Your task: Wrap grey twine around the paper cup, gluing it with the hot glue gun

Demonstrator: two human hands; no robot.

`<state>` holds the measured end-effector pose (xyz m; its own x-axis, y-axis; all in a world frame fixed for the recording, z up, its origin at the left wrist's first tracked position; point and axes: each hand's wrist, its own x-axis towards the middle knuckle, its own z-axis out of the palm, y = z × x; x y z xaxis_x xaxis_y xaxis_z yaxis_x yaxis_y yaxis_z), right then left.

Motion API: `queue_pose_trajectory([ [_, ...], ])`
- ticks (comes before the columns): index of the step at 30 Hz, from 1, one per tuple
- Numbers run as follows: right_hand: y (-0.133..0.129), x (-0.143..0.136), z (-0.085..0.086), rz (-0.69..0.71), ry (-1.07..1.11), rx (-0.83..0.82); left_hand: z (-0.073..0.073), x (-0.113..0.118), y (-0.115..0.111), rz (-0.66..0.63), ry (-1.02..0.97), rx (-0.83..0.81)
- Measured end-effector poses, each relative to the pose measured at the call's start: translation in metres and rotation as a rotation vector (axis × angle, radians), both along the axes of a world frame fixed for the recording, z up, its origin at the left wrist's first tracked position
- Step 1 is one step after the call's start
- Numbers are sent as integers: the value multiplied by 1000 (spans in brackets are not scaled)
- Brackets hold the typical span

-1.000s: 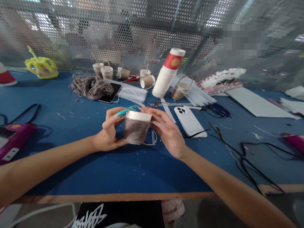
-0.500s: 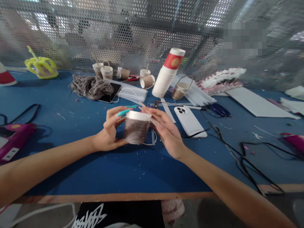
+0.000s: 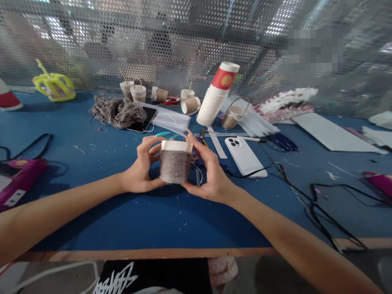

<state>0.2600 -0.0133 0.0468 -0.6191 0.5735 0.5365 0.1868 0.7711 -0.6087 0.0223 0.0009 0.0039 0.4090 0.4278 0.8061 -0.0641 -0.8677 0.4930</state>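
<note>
A small cup [image 3: 175,165] wrapped in grey-brown cord, with a bare white band along its top edge, is held between both hands above the blue table [image 3: 159,220]. My left hand [image 3: 142,169] grips it from the left, thumb at the bottom edge and long turquoise nails reaching behind the top. From the right my right hand [image 3: 211,173] holds it, thumb under the lower edge and fingers at the upper rim. Parts of the fingertips are hidden behind the cup.
Behind the hands lie a grey cord bundle [image 3: 118,112], a leaning paper cup stack [image 3: 214,96] and small wrapped cups. A white phone [image 3: 246,157] and black cables [image 3: 290,188] are at right, a magenta glue gun [image 3: 23,179] at left.
My right hand has shifted its grip, its thumb now at the cup's bottom edge and its fingers more spread. The cup sits more upright, its wrapped side facing me.
</note>
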Motion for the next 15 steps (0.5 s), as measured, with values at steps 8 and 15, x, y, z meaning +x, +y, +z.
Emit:
queue_pose_trajectory([
  [8, 1, -2, 3, 0, 16, 195, -2, -4, 2, 199, -28, 175],
  [15, 4, 1, 7, 53, 4, 281, -2, -3, 1, 136, -80, 256],
])
